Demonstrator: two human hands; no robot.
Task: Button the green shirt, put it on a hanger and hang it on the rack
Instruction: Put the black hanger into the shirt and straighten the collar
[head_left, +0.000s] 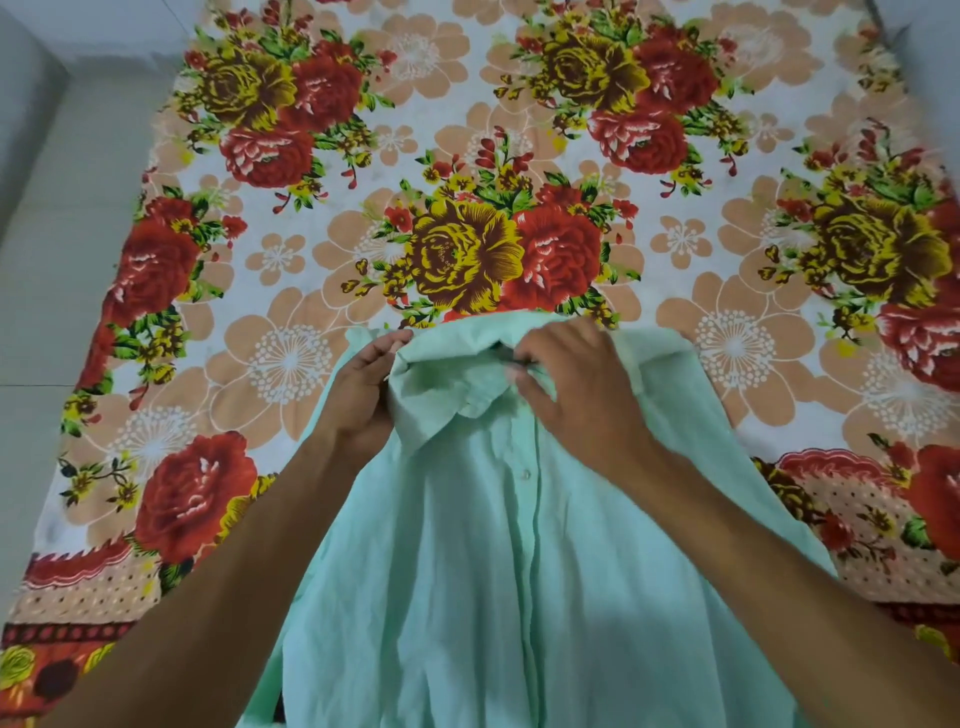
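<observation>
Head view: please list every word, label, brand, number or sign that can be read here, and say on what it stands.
No text can be read in this view.
Green shirt: no label, brand or number shows. The left hand and the right hand grip its collar; a small dark spot there is too small to tell.
Floral sheet: only printed flowers, no words.

Mint-green shirt (483, 561), front up, placket closed, one white button (525, 474) showing, collar rumpled at far end
</observation>
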